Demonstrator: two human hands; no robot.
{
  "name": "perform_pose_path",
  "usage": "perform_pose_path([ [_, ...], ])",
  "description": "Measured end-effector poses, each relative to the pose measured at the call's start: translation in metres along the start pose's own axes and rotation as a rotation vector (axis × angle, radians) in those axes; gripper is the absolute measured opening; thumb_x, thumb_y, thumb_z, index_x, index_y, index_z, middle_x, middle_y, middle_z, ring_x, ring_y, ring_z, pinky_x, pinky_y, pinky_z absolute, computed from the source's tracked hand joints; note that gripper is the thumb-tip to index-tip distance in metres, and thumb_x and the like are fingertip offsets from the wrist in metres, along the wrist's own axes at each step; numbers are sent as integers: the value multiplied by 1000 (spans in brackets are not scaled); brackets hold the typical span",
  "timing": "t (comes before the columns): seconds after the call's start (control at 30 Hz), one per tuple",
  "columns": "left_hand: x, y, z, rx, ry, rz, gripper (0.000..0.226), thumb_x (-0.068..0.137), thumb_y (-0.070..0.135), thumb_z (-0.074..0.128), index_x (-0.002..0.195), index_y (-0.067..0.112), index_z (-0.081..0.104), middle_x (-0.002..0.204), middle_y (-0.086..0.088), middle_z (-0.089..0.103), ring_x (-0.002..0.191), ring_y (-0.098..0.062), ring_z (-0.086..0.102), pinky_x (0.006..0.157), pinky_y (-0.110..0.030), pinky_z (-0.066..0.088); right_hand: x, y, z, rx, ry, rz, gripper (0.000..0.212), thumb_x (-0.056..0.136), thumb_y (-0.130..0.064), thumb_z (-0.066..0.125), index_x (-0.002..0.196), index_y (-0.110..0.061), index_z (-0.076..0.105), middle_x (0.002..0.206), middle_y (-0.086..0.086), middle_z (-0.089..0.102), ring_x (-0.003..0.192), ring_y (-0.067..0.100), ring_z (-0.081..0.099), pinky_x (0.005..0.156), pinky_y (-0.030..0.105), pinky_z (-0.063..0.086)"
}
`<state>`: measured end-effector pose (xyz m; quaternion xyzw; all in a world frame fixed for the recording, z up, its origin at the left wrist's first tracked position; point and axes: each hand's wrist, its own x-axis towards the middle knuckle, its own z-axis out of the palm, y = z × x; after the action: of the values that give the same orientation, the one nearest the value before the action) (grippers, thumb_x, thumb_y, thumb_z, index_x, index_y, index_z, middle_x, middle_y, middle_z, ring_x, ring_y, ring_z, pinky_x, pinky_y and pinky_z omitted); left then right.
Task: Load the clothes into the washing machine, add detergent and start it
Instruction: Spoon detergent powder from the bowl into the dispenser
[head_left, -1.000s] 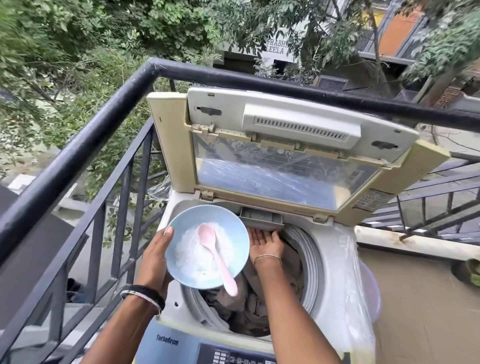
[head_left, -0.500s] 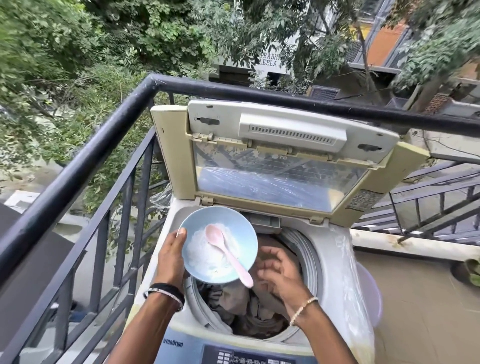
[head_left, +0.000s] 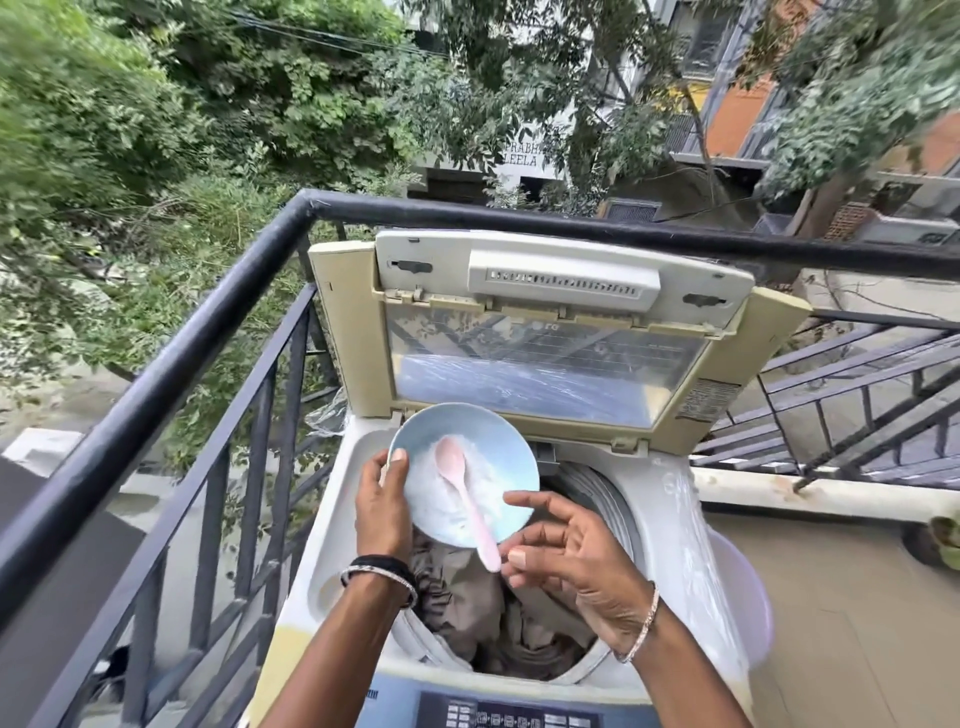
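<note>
Right hand (head_left: 576, 564) back from rear of washing machine (head_left: 332, 545), fingers (head_left: 530, 501) loosely spread beside spoon (head_left: 465, 499) handle; left hand (head_left: 384, 501) grips detergent bowl (head_left: 498, 431), centre frame. Scooping likely next.

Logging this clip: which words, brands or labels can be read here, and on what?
"PRABH" above "LEELA": white building sign behind the trees; first word partly hidden by leaves.
"LG": clear window of the open cream washing machine lid.
Dark control panel labels and the lid's corner sticker: too small to read.
</note>
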<state>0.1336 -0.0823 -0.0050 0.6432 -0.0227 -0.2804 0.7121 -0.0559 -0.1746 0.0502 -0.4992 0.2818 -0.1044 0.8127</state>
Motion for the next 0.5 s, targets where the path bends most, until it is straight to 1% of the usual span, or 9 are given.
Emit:
perform_pose_path([
  [0.1, 2, -15, -1, -21, 21, 0, 57, 65, 75, 65, 103, 32, 62, 116, -12, 66, 114, -37, 60, 101, -62, 42, -3, -4, 7, -4, -55, 38, 47, 79, -9, 77, 123, -12, 60, 97, 29, 67, 75, 33, 65, 65, 37, 59],
  [0.17, -2, -14, -3, -36, 35, -7, 57, 65, 75, 65, 103, 33, 61, 116, -12, 67, 114, -36, 60, 101, -61, 43, -2, -3, 13, -75, -56, 57, 43, 80, -20, 78, 120, -16, 62, 90, 20, 66, 64, 28, 62, 57, 33, 57],
  [0.2, -5, -11, -3, -45, 44, -5, 53, 66, 73, 64, 103, 34, 61, 116, -10, 67, 113, -34, 61, 101, -60, 43, 0, 0, 15, -130, -26, 47, 42, 78, -23, 80, 116, -18, 63, 85, 14, 62, 60, 26, 58, 52, 30, 54],
  [0.27, -6, -8, -5, -59, 65, -13, 49, 68, 70, 63, 103, 36, 61, 116, -9, 67, 113, -31, 61, 102, -58, 44, 7, 9, 18, -289, 88, -6, 44, 69, -34, 86, 106, -24, 65, 79, 7, 52, 59, 23, 49, 49, 29, 44],
  [0.3, -6, -7, -6, -63, 74, -9, 49, 67, 69, 63, 104, 37, 60, 117, -9, 67, 113, -31, 61, 102, -58, 44, 10, 14, 19, -392, 148, -32, 49, 62, -43, 88, 101, -29, 62, 78, 7, 49, 60, 22, 46, 49, 30, 41],
  [0.37, -6, -5, -6, -63, 64, -14, 48, 66, 68, 65, 104, 39, 60, 117, -8, 67, 112, -31, 62, 100, -59, 45, 13, 23, 20, -535, 213, -27, 58, 56, -54, 87, 98, -33, 54, 79, 12, 51, 58, 22, 49, 49, 31, 42],
  [0.4, -6, -3, -5, -62, 54, -13, 45, 66, 66, 66, 103, 41, 60, 114, -7, 68, 109, -31, 64, 99, -59, 46, 13, 25, 21, -548, 222, 4, 58, 58, -51, 87, 100, -33, 50, 81, 15, 55, 56, 22, 55, 47, 29, 46],
  [0.43, -7, -2, -5, -64, 47, -9, 41, 65, 63, 67, 101, 43, 61, 110, -6, 70, 106, -31, 65, 98, -58, 47, 13, 25, 23, -526, 214, 38, 56, 64, -43, 86, 101, -30, 47, 81, 16, 58, 54, 24, 60, 45, 29, 49],
  [0.5, -8, 1, -5, -73, 32, -6, 36, 64, 58, 68, 97, 46, 61, 101, -3, 71, 98, -29, 68, 95, -56, 50, 13, 25, 26, -448, 189, 45, 47, 74, -23, 82, 104, -22, 47, 74, 16, 58, 53, 28, 64, 48, 31, 53],
])
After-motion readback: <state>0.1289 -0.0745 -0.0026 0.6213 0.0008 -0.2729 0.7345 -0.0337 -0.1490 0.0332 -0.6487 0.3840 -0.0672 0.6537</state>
